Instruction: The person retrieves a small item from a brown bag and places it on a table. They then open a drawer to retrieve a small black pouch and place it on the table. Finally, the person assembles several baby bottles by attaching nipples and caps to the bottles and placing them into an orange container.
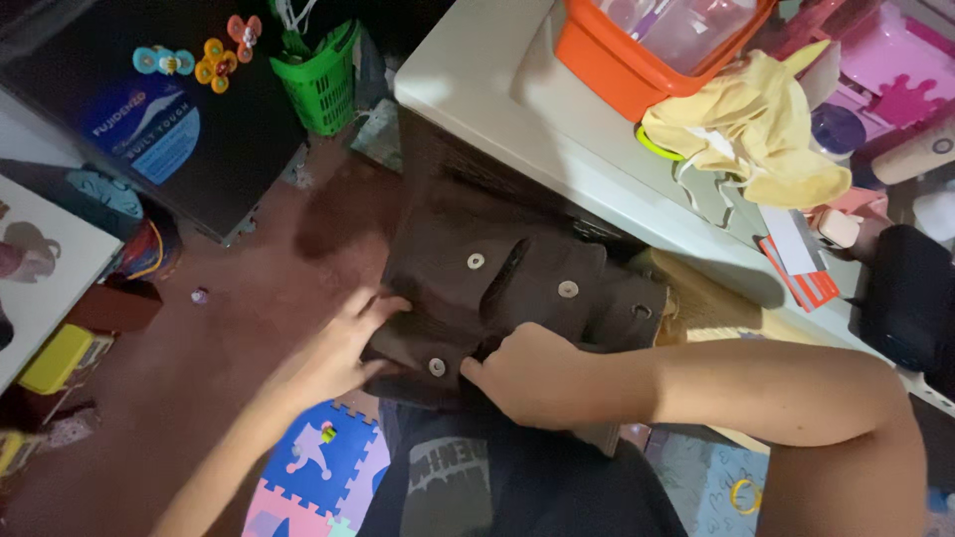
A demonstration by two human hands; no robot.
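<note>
Brown cloth, a buttoned garment (pixel 497 288), lies bunched on the person's lap against the edge of the white worktop (pixel 497 89). The left hand (pixel 333 353) presses its edge with fingers spread; the right hand (pixel 542 373) is clenched on a fold near a button (pixel 437 367). Loose folds could slip toward the red floor (pixel 249 288).
</note>
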